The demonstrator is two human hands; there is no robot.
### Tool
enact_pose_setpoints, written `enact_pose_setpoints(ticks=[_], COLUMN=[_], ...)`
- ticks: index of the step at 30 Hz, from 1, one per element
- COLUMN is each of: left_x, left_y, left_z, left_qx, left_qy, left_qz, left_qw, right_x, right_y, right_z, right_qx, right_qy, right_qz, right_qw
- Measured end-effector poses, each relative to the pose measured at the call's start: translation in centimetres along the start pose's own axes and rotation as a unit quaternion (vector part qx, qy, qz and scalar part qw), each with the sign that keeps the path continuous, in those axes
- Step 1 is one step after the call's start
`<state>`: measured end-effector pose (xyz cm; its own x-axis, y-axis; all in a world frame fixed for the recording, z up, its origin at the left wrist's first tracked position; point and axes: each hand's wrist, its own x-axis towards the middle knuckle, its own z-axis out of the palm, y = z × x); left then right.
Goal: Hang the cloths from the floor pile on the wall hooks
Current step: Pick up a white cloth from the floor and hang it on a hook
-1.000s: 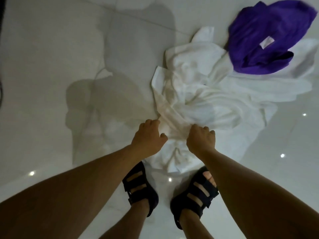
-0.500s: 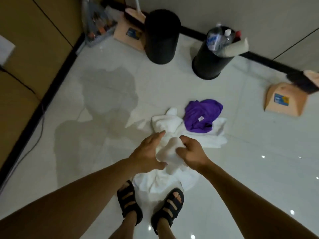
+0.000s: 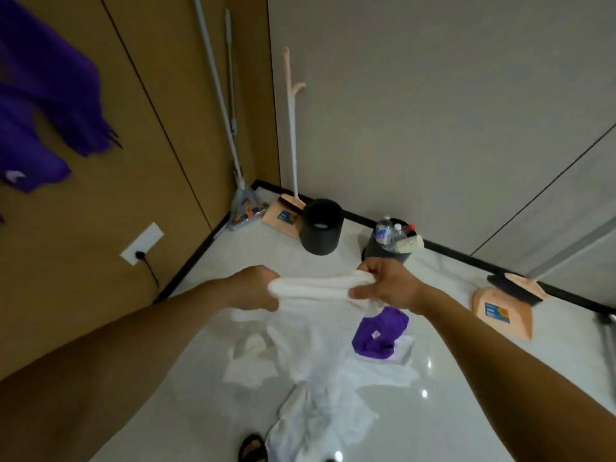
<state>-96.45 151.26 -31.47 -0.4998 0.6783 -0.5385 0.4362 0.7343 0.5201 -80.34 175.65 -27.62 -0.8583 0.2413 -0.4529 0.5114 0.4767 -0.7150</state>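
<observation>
Nearest, down on the floor (image 3: 473, 411): pile of white cloths (image 3: 320, 368) sprawled by a sandal (image 3: 252, 449), purple cloth (image 3: 380, 335) lying on its far side. Above that, one white cloth (image 3: 313, 288) lifted, rolled edge stretched between left hand (image 3: 255, 291) and right hand (image 3: 391, 288), fingers of both clamped round it, rest hanging toward the pile. Best to keep that edge taut, lift the tail clear, then look for a bare hook; none in view. Farther left, up on the wall (image 3: 160, 181), second purple cloth (image 3: 43, 95) hanging.
</observation>
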Motion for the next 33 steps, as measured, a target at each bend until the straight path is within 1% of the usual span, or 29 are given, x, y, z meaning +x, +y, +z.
enact_pose_setpoints(ticks=[2, 4, 6, 8, 10, 11, 13, 14, 15, 16, 18, 20, 22, 24, 26, 27, 29, 30, 31, 32, 33], left_x=[-2.6, -5.4, -8.2, -10.8, -13.7, -15.0, -17.6, -18.5, -19.2, -20.1, -21.8, -23.6, -25.5, -27.4, -29.2, -30.0, -31.4, -31.9, -32.3, -32.8, -33.3], left_y=[0.8, 1.6, 2.7, 3.9, 5.7, 6.9, 9.8, 11.4, 13.0, 14.5, 16.7, 17.6, 17.2, 15.5, 12.7, 11.0, 7.5, 5.9, 4.5, 3.7, 3.1], left_z=[-2.8, -5.0, -6.7, -8.3, -9.8, -10.5, -11.7, -12.3, -12.8, -13.3, -13.8, -14.2, -14.2, -14.1, -13.4, -12.8, -11.2, -10.3, -9.5, -8.9, -8.5], left_qx=[0.058, 0.069, 0.030, -0.063, -0.169, -0.231, -0.347, -0.376, -0.390, -0.396, -0.404, -0.417, -0.434, -0.453, -0.462, -0.448, -0.385, -0.357, -0.341, -0.337, -0.345], left_qy=[0.006, 0.038, 0.092, 0.157, 0.244, 0.288, 0.344, 0.351, 0.349, 0.344, 0.332, 0.340, 0.350, 0.339, 0.305, 0.284, 0.221, 0.183, 0.160, 0.158, 0.178], left_qz=[-0.031, -0.058, -0.063, -0.056, -0.049, -0.039, 0.006, 0.030, 0.052, 0.069, 0.092, 0.106, 0.124, 0.148, 0.176, 0.175, 0.141, 0.128, 0.113, 0.093, 0.073], left_qw=[0.998, 0.995, 0.993, 0.984, 0.954, 0.928, 0.872, 0.857, 0.850, 0.849, 0.847, 0.836, 0.820, 0.811, 0.814, 0.829, 0.885, 0.907, 0.920, 0.924, 0.919], right_x=[-0.7, -1.5, -2.4, -3.2, -4.1, -4.7, -6.0, -6.6, -7.4, -8.4, -10.0, -10.9, -11.7, -12.4, -13.5, -14.1, -15.0, -15.5, -16.0, -16.4, -16.9], right_y=[-1.7, -3.6, -5.5, -7.4, -9.7, -11.0, -13.8, -15.1, -16.5, -18.0, -20.4, -22.2, -23.5, -24.9, -26.7, -27.8, -30.3, -31.6, -32.8, -34.0, -35.1], right_z=[-1.5, -2.6, -3.5, -4.2, -4.7, -4.7, -4.1, -3.6, -3.0, -2.3, -0.9, 0.3, 1.3, 2.1, 3.0, 3.5, 4.8, 5.5, 6.3, 7.1, 8.0], right_qx=[-0.017, -0.047, -0.034, 0.040, 0.121, 0.151, 0.196, 0.203, 0.197, 0.184, 0.154, 0.132, 0.143, 0.160, 0.188, 0.212, 0.265, 0.278, 0.286, 0.291, 0.299], right_qy=[0.028, 0.068, 0.101, 0.125, 0.151, 0.155, 0.127, 0.102, 0.074, 0.045, 0.007, 0.001, 0.008, 0.032, 0.061, 0.070, 0.057, 0.039, 0.023, 0.010, 0.002], right_qz=[-0.030, -0.063, -0.097, -0.117, -0.139, -0.158, -0.206, -0.233, -0.266, -0.299, -0.335, -0.341, -0.327, -0.323, -0.338, -0.335, -0.309, -0.297, -0.293, -0.298, -0.309], right_qw=[0.999, 0.995, 0.990, 0.984, 0.971, 0.963, 0.950, 0.945, 0.941, 0.935, 0.929, 0.931, 0.934, 0.932, 0.920, 0.915, 0.912, 0.913, 0.912, 0.909, 0.903])
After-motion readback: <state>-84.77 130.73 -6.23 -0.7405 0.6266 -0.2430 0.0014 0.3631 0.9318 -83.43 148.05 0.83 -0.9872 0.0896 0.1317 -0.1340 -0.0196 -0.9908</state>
